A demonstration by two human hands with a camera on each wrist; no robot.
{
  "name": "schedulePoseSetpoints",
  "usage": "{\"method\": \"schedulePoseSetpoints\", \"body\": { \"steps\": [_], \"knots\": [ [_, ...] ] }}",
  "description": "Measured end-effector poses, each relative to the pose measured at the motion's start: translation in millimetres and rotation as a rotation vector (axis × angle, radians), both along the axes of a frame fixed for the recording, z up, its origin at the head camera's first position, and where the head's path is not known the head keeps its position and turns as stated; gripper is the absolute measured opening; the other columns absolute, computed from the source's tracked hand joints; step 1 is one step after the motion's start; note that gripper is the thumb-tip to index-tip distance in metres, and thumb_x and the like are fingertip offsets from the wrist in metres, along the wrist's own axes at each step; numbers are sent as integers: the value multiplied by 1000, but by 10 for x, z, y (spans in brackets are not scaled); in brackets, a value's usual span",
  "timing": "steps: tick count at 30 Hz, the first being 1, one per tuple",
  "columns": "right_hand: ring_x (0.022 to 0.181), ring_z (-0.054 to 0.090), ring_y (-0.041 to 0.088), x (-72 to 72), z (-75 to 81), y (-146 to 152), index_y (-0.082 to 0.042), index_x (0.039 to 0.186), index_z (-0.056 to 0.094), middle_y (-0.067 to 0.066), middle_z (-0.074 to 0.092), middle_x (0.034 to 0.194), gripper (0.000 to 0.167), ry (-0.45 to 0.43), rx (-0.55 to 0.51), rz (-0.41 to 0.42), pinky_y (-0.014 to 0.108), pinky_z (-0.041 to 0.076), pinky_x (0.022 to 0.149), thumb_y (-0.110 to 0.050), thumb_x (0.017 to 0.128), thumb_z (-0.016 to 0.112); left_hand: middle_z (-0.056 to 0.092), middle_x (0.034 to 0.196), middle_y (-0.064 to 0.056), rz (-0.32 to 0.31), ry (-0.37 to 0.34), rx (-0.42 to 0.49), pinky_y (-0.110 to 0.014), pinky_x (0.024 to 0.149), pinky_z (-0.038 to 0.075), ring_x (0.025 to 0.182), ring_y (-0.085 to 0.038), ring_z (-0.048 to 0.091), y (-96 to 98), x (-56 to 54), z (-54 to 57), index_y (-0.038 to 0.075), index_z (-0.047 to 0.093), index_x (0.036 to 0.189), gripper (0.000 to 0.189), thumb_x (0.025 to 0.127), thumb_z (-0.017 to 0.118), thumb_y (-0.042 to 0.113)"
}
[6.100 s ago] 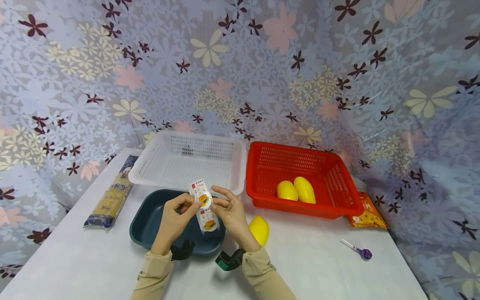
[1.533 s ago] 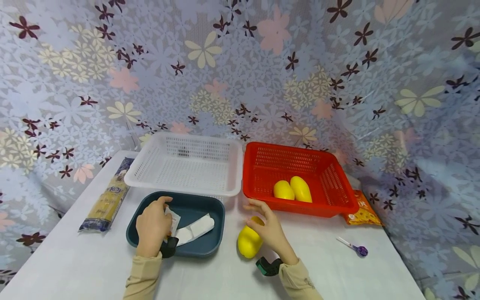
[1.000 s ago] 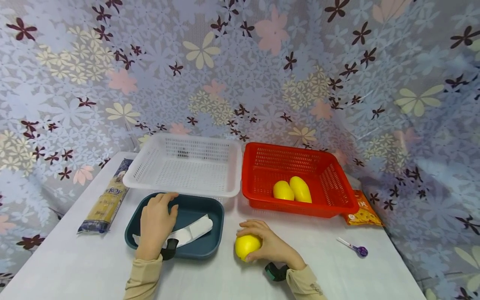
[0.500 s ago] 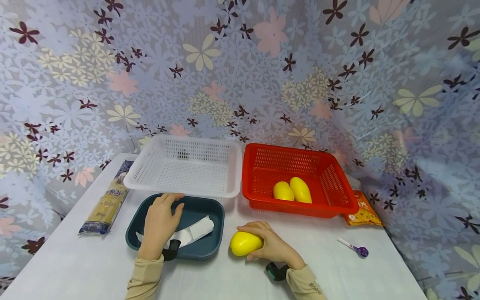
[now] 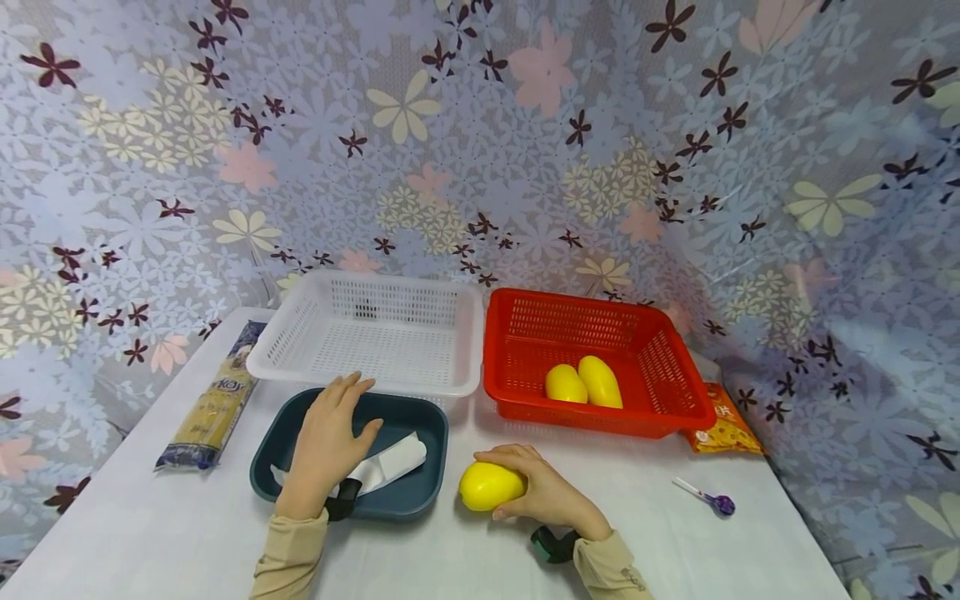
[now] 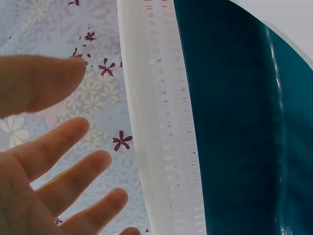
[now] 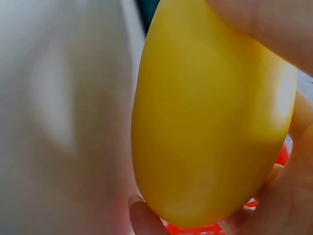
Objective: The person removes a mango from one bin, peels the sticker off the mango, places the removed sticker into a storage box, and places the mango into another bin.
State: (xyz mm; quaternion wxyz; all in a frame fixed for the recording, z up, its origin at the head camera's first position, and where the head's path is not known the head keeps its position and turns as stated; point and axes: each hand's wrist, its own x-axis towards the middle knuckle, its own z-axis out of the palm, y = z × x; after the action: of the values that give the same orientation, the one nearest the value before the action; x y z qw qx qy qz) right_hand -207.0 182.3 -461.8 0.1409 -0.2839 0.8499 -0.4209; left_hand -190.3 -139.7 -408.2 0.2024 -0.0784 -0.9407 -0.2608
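Note:
My right hand (image 5: 543, 487) grips a smooth yellow mango (image 5: 491, 487) on the white table, thumb on the near side and fingers over the far side. In the right wrist view the mango (image 7: 210, 117) fills the middle, with fingers curled about it. My left hand (image 5: 326, 442) hovers over the dark teal tray (image 5: 435, 492), fingers spread, holding nothing. The left wrist view shows that hand (image 6: 54, 161) with its fingers apart. White paper-backed packets (image 5: 393, 461) lie in the tray, partly hidden by the left hand and wrist.
Behind the tray stands a white basket (image 5: 390, 387). A red basket (image 5: 600, 419) to its right holds two yellow mangoes (image 5: 585, 383). A pasta bag (image 5: 213, 408) lies at the left; an orange snack bag (image 5: 727, 425) and a purple lollipop (image 5: 722, 504) at the right.
Both hands held the packets above the tray earlier; these now lie inside it. My right hand has gripped and turned the mango. My left hand has just lifted a little, fingers spreading.

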Motion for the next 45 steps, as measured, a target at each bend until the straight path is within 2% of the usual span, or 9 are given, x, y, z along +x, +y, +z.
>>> {"method": "schedulePoseSetpoints", "body": {
  "steps": [5, 8, 12, 16, 22, 33, 39, 45],
  "knots": [
    [126, 42, 29, 0, 169, 9, -31, 135, 56, 2, 53, 138, 72, 48, -16, -18, 55, 36, 103, -20, 71, 86, 36, 151, -26, -13, -106, -34, -65, 113, 22, 141, -48, 27, 4, -27, -7, 0, 43, 143, 70, 84, 73, 23],
    [126, 43, 29, -9, 274, 10, -28, 136, 56, 2, 52, 138, 72, 72, -35, -39, 55, 37, 101, -17, 71, 86, 29, 154, -27, -33, -150, -29, -64, 114, 18, 144, -49, 19, 15, -47, -25, -2, 36, 147, 76, 86, 71, 27],
    [124, 41, 29, -19, 387, 11, -27, 137, 55, 3, 49, 139, 71, 75, -53, -58, 52, 38, 97, -16, 73, 84, 21, 157, -27, -61, -184, -23, -63, 116, 14, 145, -49, 12, 45, -74, -56, -3, 28, 150, 80, 90, 67, 31],
    [125, 40, 28, -44, 498, -2, -28, 138, 54, 3, 49, 140, 71, 113, -75, -65, 53, 38, 99, -18, 74, 84, 19, 157, -27, -76, -205, -50, -62, 116, 15, 146, -49, 11, 71, -96, -89, -5, 26, 150, 81, 91, 64, 36],
    [126, 42, 27, -156, 649, -59, -24, 138, 54, 3, 50, 139, 74, 216, -108, -80, 53, 38, 101, -20, 72, 85, 19, 156, -28, -90, -207, -73, -63, 115, 16, 145, -50, 11, 78, -106, -100, -8, 28, 147, 80, 91, 64, 35],
    [125, 44, 27, -503, 914, -391, -25, 138, 54, 3, 52, 138, 70, 300, -98, -66, 50, 39, 101, -23, 75, 83, 19, 156, -29, -72, -213, -89, -63, 115, 16, 145, -50, 11, 73, -122, -117, -8, 29, 147, 80, 88, 69, 27],
    [125, 42, 26, -696, 917, -621, -28, 140, 52, 2, 50, 141, 71, 255, -118, -59, 47, 40, 100, -18, 76, 82, 21, 155, -29, -61, -202, -88, -63, 115, 18, 145, -50, 15, 74, -121, -121, -7, 30, 147, 81, 86, 71, 25],
    [126, 40, 27, -771, 862, -726, -28, 140, 51, 2, 49, 142, 72, 208, -140, -85, 49, 38, 103, -16, 77, 82, 21, 156, -29, -63, -204, -89, -63, 115, 18, 145, -49, 13, 78, -130, -118, -6, 31, 147, 81, 86, 72, 26]
  ]
}}
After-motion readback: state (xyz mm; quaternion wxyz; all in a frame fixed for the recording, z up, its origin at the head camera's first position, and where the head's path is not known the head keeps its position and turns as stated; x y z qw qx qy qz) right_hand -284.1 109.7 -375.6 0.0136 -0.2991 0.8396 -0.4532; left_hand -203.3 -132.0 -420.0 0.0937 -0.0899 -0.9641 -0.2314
